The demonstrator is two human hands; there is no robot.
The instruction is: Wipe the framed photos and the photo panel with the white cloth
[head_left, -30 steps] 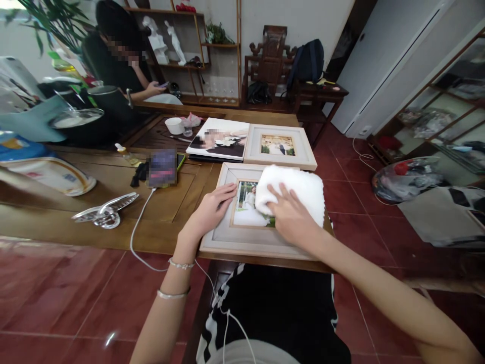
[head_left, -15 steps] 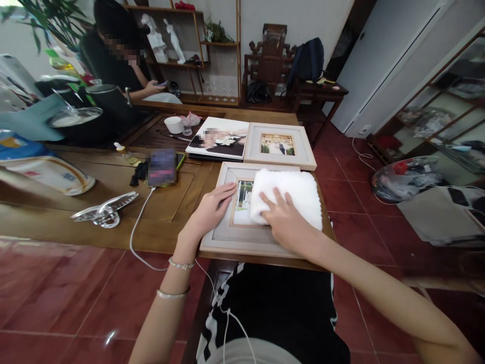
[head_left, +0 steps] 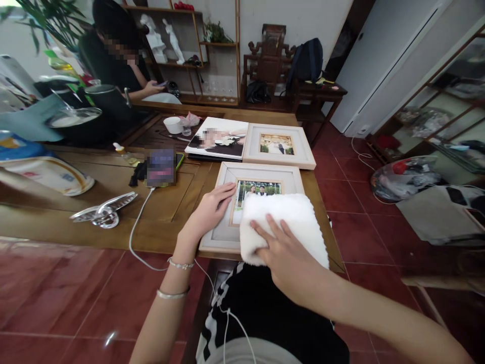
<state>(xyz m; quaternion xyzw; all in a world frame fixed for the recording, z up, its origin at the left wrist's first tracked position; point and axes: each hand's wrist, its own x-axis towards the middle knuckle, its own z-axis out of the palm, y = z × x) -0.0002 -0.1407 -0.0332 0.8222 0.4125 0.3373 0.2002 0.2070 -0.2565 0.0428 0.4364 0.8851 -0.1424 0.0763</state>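
Observation:
A pale wooden picture frame [head_left: 223, 235] lies flat near the table's front corner, a photo of two people showing in its middle. My left hand [head_left: 206, 212] rests flat on the frame's left side, fingers stretched out over its inner border. Under my right hand [head_left: 286, 255] is a folded, fluffy white cloth [head_left: 280, 217] with a scalloped edge; the fingers are spread on top and the thumb is at its lower left. The cloth covers the frame's lower right part and reaches past its front edge.
Behind lie a second framed photo [head_left: 278, 144] and a photo panel [head_left: 217, 139]. To the left are a phone [head_left: 161, 167] with a white cable, a shiny metal winged object [head_left: 106, 210] and a plastic packet [head_left: 45, 167]. A seated person [head_left: 113, 55] holds a phone across the table.
My right hand has drawn the white cloth toward me, down to the frame's front edge, uncovering the upper part of the photo. My left hand has stayed in place.

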